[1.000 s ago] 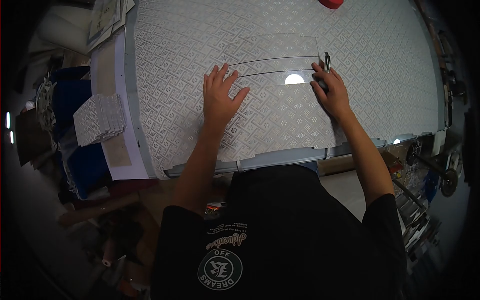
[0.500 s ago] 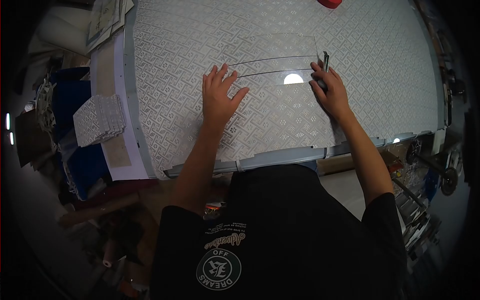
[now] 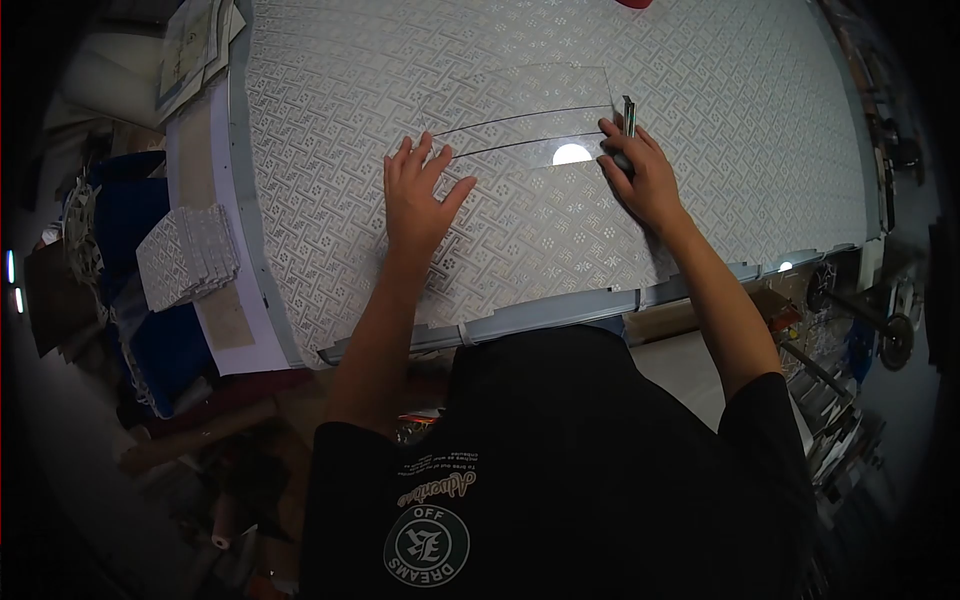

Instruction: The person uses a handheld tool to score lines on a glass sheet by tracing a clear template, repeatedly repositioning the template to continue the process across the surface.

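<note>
A clear plastic template with two dark curved lines lies flat on pale patterned fabric. Along its left end rests my left hand, fingers spread and the fingertips at the template's edge. My right hand is at the opposite end, fingers curled around a utility knife. The knife's metal front end points away from me, just beside the template's right edge. Part of the handle is hidden under the fingers. A round white light reflection shows on the plastic between my hands.
Left of the fabric, a stack of cut patterned pieces sits near a white board. A red object is at the far edge of view. The table's grey near edge runs before my body.
The whole view has shifted slightly, so the table, template and both hands appear a little further left. My hands keep about the same places at the template's two ends; the knife stays in my right hand.
</note>
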Available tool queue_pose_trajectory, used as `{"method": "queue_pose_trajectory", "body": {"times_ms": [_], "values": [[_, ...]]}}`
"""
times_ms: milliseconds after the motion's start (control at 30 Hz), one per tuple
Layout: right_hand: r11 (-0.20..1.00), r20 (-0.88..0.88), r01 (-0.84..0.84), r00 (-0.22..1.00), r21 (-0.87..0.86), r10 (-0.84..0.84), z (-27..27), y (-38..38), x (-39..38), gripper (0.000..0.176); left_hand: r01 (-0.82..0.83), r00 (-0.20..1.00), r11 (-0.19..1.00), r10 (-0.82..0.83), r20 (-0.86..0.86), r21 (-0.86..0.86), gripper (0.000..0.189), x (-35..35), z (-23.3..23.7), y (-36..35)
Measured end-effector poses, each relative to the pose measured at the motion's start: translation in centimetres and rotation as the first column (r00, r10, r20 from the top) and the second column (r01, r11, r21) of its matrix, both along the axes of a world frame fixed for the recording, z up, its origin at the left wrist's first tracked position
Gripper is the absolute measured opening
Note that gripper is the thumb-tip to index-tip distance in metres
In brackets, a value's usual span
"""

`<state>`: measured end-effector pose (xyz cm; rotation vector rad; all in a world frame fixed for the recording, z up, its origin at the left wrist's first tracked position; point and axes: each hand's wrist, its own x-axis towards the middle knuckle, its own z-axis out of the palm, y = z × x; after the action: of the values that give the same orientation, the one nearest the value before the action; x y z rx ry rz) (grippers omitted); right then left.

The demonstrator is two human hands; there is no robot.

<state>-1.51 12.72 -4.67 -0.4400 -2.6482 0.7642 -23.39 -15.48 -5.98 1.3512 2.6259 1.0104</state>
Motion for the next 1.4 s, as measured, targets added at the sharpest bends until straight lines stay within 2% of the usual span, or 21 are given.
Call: {"method": "queue_pose_trajectory", "body": {"times_ms": [600, 700, 767, 900, 967, 1000, 1067, 1100, 1167, 1200, 1233, 1267, 1333, 1367, 1400], "values": [[1.0, -0.015, -0.005, 1.0, 0.012, 0.005, -0.3, 0.1, 0.0, 0.022, 0.004, 1.0, 1.0, -0.004, -0.001, -0.023, 0.053, -0.1, -0.2, -0.1], [1.0, -0.025, -0.007, 1.0, 0.012, 0.008, -0.4, 0.2, 0.0, 0.021, 0.017, 0.999, 1.0, -0.017, -0.034, -0.017, 0.05, -0.1, 0.5, 0.3], [1.0, -0.036, -0.004, 0.999, 0.006, 0.004, -0.5, 0.1, 0.1, 0.021, -0.021, 0.981, 0.993, -0.001, -0.192, -0.115, 0.042, 0.2, 2.0, 0.8], [1.0, -0.05, -0.008, 0.999, -0.009, 0.007, -0.5, 0.1, 0.0, 0.022, 0.044, 0.968, 0.985, -0.084, -0.238, -0.17, 0.036, -0.6, 2.3, 4.7], [1.0, -0.05, -0.01, 0.999, -0.009, 0.01, -0.6, 0.2, 0.0, 0.022, 0.095, 0.995, 0.968, -0.083, 0.059, -0.234, 0.034, 0.3, 3.6, 8.5], [1.0, -0.049, -0.008, 0.999, -0.021, 0.007, -0.6, 0.2, 0.0, 0.023, 0.095, 0.995, 0.969, -0.084, 0.057, -0.23, 0.034, 0.7, 3.9, 10.2], [1.0, -0.047, -0.005, 0.999, -0.029, 0.004, -0.2, 0.0, 0.0, 0.024, 0.135, 0.983, 0.93, -0.169, -0.074, -0.341, 0.05, 1.7, 4.4, 13.2], [0.996, -0.053, 0.025, 0.998, -0.086, -0.03, 0.2, -0.2, 0.0, 0.025, 0.137, 0.982, 0.932, -0.172, -0.075, -0.337, 0.05, 2.3, 4.7, 14.3], [0.988, -0.053, 0.065, 0.996, -0.14, -0.073, 0.1, -0.4, 0.4, 0.025, 0.08, 0.982, 0.874, -0.151, -0.11, -0.48, 0.063, 3.2, 5.1, 16.1], [0.971, -0.188, 0.125, 0.968, -0.202, -0.164, -0.3, -0.5, 0.5, 0.029, 0.087, 0.982, 0.875, -0.156, -0.108, -0.476, 0.063, 3.3, 5.3, 16.5], [0.948, -0.313, 0.172, 0.915, -0.269, -0.255, -0.7, -0.4, 0.7, 0.032, 0.079, 0.986, 0.838, -0.145, -0.082, -0.54, 0.068, 3.3, 5.5, 17.0], [0.949, -0.31, 0.177, 0.915, -0.262, -0.256, -0.9, -0.1, 1.4, 0.032, 0.072, 0.99, 0.796, -0.131, -0.054, -0.601, 0.073, 3.4, 5.7, 17.5], [0.807, 0.076, 0.467, 0.877, -0.361, -0.474, 0.2, -0.3, 3.1, 0.034, 0.097, 0.991, 0.78, -0.132, -0.011, -0.618, 0.075, 3.2, 6.0, 18.2], [0.805, 0.09, 0.477, 0.873, -0.353, -0.479, 0.6, -0.3, 3.5, 0.034, 0.115, 0.991, 0.76, -0.128, 0.026, -0.64, 0.076, 3.2, 6.0, 18.3], [0.835, 0.003, 0.438, 0.886, -0.333, -0.464, 1.1, -0.5, 3.7, 0.032, 0.131, 0.99, 0.76, -0.134, 0.043, -0.637, 0.076, 3.3, 6.2, 18.4]]}}
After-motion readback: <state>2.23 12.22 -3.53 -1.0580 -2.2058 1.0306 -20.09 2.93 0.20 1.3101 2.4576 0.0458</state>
